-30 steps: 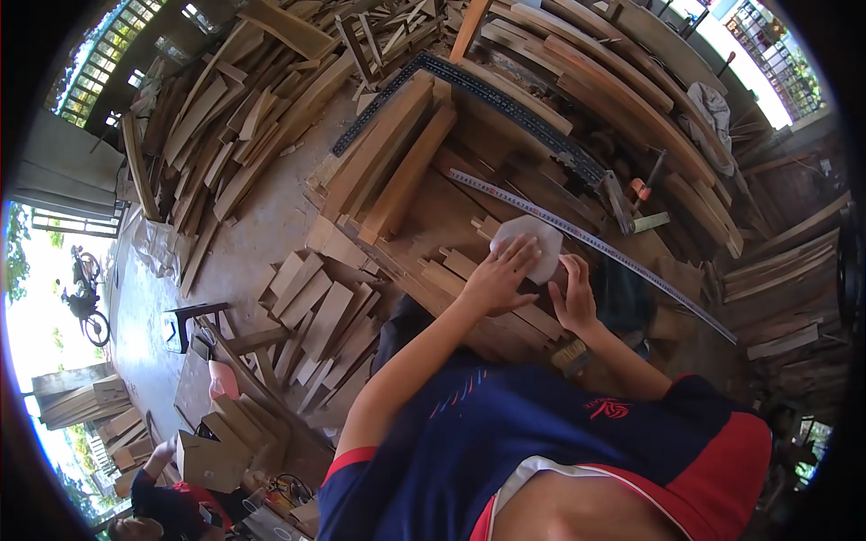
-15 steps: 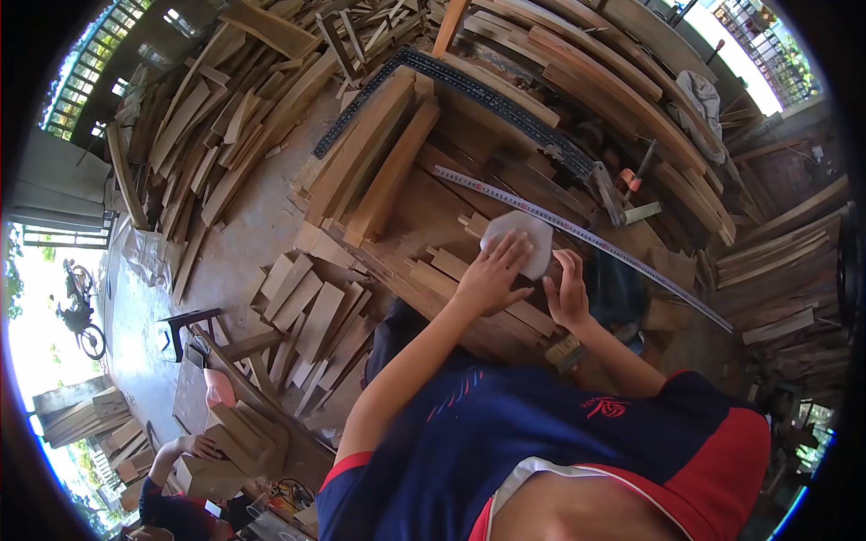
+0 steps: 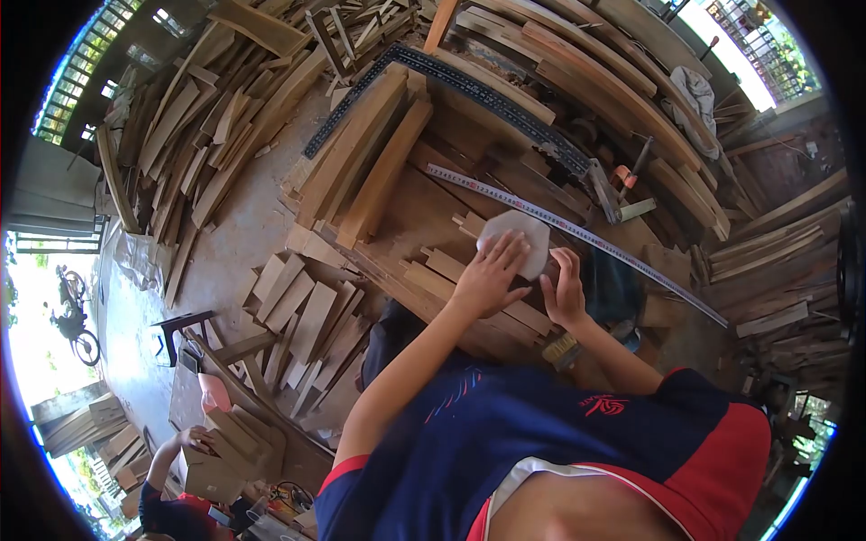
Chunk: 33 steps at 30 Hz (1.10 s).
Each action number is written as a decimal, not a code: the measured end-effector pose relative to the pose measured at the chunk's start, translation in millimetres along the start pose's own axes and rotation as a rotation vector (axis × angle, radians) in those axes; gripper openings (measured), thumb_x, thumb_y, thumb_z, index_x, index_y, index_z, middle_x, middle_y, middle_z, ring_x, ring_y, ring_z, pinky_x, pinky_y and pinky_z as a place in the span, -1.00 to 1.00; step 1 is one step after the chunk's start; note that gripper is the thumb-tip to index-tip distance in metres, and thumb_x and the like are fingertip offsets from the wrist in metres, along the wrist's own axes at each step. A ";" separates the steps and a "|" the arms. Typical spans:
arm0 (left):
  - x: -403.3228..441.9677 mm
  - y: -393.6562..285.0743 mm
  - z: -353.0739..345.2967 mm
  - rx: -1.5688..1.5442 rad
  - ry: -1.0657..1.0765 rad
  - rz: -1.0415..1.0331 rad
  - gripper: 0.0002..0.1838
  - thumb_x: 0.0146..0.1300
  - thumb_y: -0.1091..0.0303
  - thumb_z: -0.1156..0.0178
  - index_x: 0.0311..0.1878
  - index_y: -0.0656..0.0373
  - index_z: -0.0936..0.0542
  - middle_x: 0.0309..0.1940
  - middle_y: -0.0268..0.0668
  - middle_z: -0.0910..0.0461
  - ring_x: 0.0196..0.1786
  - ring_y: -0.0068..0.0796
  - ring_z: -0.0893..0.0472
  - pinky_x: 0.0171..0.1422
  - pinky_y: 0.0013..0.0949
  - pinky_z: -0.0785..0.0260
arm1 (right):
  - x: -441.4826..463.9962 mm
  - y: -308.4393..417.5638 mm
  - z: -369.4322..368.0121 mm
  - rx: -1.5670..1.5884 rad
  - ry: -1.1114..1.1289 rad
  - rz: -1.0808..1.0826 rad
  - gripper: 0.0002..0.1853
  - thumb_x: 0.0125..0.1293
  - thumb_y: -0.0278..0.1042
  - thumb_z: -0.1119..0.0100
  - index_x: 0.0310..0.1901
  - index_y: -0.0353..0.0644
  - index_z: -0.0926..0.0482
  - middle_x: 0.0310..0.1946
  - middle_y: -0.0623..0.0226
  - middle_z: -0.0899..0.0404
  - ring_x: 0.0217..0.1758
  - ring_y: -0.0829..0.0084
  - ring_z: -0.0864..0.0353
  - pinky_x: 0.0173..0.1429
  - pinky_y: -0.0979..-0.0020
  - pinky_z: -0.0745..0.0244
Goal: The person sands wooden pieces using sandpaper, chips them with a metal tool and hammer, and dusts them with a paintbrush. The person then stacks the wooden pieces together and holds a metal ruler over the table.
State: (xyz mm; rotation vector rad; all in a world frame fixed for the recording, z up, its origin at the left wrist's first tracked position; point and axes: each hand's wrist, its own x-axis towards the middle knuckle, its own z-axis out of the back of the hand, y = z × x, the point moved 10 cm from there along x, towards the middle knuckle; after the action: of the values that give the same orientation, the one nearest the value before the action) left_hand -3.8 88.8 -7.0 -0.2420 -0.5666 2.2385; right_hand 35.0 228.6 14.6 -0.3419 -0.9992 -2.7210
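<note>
My left hand [image 3: 493, 272] lies flat on a pale, flat piece with angled corners [image 3: 534, 236], its fingers extended across the surface. Close to the right edge of that piece is my right hand [image 3: 565, 290], fingers apart and slightly bent; whether it touches the edge I cannot tell. Beneath and to the left are narrow wooden strips [image 3: 445, 264] on the wooden work surface [image 3: 456, 216]. A white measuring tape [image 3: 595, 239] stretches diagonally just beyond both hands. Near my right wrist sits a small brush-like block [image 3: 559, 349], its kind unclear.
Thick wooden pieces [image 3: 386, 171] stand to the left, with a dark perforated metal strip [image 3: 492, 90] behind. An orange-handled clamp [image 3: 624, 177] is at the right. Stacked boards [image 3: 595, 68] line the back. Another person's hand [image 3: 197, 439] touches wood blocks at lower left.
The whole view shifts slightly to the left. My left hand stays on the pale piece and my right hand stays beside it, both in nearly the same pose.
</note>
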 end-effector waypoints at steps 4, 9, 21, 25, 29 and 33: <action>-4.7 -12.8 -2.4 0.025 0.011 -0.017 -0.04 0.50 -0.32 -0.09 0.72 0.15 -0.15 0.76 -0.10 -0.04 0.81 -0.08 0.07 0.84 0.10 0.25 | -4.2 -5.9 -1.0 0.005 -0.025 -0.004 -0.43 0.53 -0.31 -0.15 0.46 -0.37 -0.28 0.37 -0.28 -0.33 0.44 -0.28 -0.38 0.51 -0.06 -0.36; -3.3 -20.6 -9.6 0.024 0.039 -0.048 -0.02 0.50 -0.37 -0.05 0.73 0.15 -0.14 0.77 -0.09 -0.01 0.82 -0.07 0.09 0.84 0.09 0.28 | -4.4 -6.4 0.4 -0.050 -0.057 0.016 -0.43 0.53 -0.32 -0.14 0.46 -0.36 -0.28 0.40 -0.26 -0.29 0.46 -0.27 -0.36 0.52 -0.05 -0.35; -4.6 -28.0 -15.0 -0.016 0.061 -0.076 0.02 0.44 -0.35 -0.14 0.74 0.14 -0.13 0.77 -0.12 -0.02 0.83 -0.11 0.11 0.85 0.08 0.29 | -4.4 -5.4 2.5 -0.076 -0.073 0.022 -0.42 0.52 -0.32 -0.16 0.47 -0.37 -0.29 0.46 -0.24 -0.24 0.53 -0.25 -0.29 0.60 -0.05 -0.27; -1.4 7.9 -1.4 0.015 -0.052 0.049 0.01 0.46 -0.34 -0.12 0.75 0.11 -0.11 0.79 -0.13 0.02 0.83 -0.11 0.11 0.85 0.07 0.28 | -5.5 -8.4 1.7 -0.032 -0.066 -0.025 -0.41 0.52 -0.32 -0.16 0.48 -0.37 -0.30 0.47 -0.23 -0.23 0.53 -0.24 -0.31 0.61 -0.05 -0.26; -3.6 -13.9 -10.0 -0.024 -0.023 0.008 0.02 0.45 -0.35 -0.13 0.75 0.12 -0.10 0.79 -0.11 0.03 0.83 -0.09 0.12 0.85 0.08 0.28 | -5.5 -10.9 1.2 -0.028 -0.073 -0.020 -0.41 0.52 -0.32 -0.16 0.48 -0.35 -0.30 0.48 -0.22 -0.23 0.53 -0.23 -0.31 0.61 -0.05 -0.26; -3.2 -31.9 -16.9 0.008 0.052 -0.087 0.00 0.46 -0.32 -0.13 0.74 0.13 -0.12 0.78 -0.12 0.01 0.82 -0.11 0.11 0.85 0.07 0.27 | -4.7 -5.5 2.8 -0.121 -0.096 0.017 -0.43 0.53 -0.32 -0.12 0.47 -0.37 -0.31 0.48 -0.21 -0.25 0.53 -0.21 -0.31 0.57 0.01 -0.34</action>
State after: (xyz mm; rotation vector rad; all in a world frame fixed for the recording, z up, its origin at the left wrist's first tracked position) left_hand 25.3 110.3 -6.9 -0.2657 -0.5304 2.1442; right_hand 38.3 235.2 12.0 -0.5037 -0.8518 -2.7792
